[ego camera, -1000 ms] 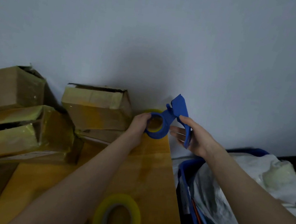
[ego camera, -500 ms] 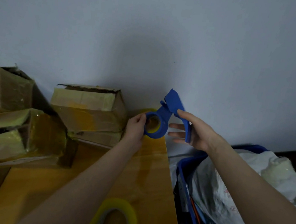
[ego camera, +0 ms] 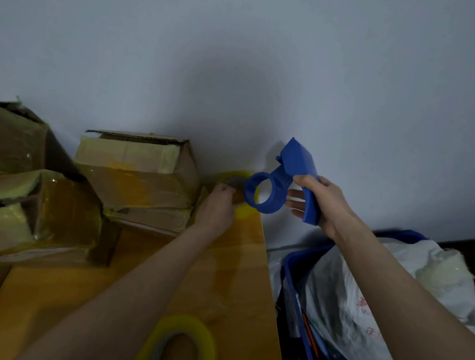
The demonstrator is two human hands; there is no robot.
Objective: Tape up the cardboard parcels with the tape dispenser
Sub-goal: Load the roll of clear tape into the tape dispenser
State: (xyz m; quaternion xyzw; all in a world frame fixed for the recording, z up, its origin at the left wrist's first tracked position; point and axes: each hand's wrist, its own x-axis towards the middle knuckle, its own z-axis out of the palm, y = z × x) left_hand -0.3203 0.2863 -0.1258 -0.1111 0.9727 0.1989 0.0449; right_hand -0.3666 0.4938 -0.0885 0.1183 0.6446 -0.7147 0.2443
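Nearest us, one spare tape roll [ego camera: 177, 350] lies flat on the table [ego camera: 236, 270]; three cardboard parcels [ego camera: 139, 179] sit left. At the far edge our left hand [ego camera: 217, 207] curls round a second roll [ego camera: 234, 179], and our right hand [ego camera: 322, 204] grips the one tape dispenser [ego camera: 295, 163] by its handle. We judge we're loading: the roll must seat on the empty hub [ego camera: 265, 210].

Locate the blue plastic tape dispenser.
Head view, right of centre: the right hand holds the blue plastic tape dispenser beside the yellow tape roll in the left hand.
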